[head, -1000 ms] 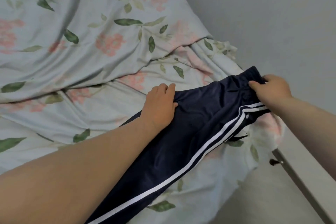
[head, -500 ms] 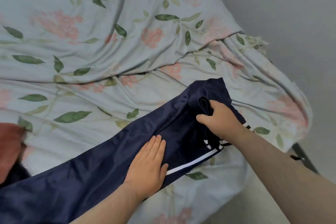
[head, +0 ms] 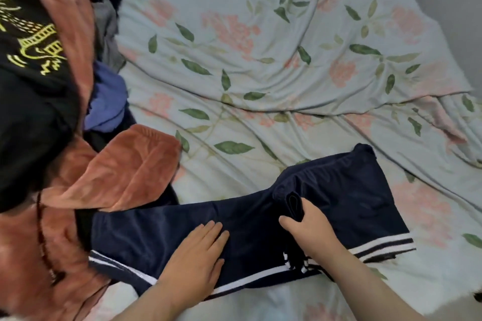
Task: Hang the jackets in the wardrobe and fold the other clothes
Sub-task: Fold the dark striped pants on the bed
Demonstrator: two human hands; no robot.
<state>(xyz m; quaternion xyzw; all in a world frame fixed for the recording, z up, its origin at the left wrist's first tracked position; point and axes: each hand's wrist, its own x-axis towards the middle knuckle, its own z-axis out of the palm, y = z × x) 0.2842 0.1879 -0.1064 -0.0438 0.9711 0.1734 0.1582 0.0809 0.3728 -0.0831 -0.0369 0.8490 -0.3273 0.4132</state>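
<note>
Trousers [head: 339, 198], navy, white side stripes, laid across floral bedsheet [head: 260, 60], beside heap of unfolded clothes [head: 117, 172]. Left hand [head: 198, 255]: fingers straight, pressed flat on the leg. Right hand [head: 310, 229]: curled round a doubled-over end of the fabric. Handling note: let the flat palm anchor the crease; lay stripe on stripe before letting go.

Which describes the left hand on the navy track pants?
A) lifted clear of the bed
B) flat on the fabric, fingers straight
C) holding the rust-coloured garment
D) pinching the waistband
B: the left hand lies palm-down with straight fingers on the navy track pants, while the right hand holds a folded piece of the same cloth.
</note>
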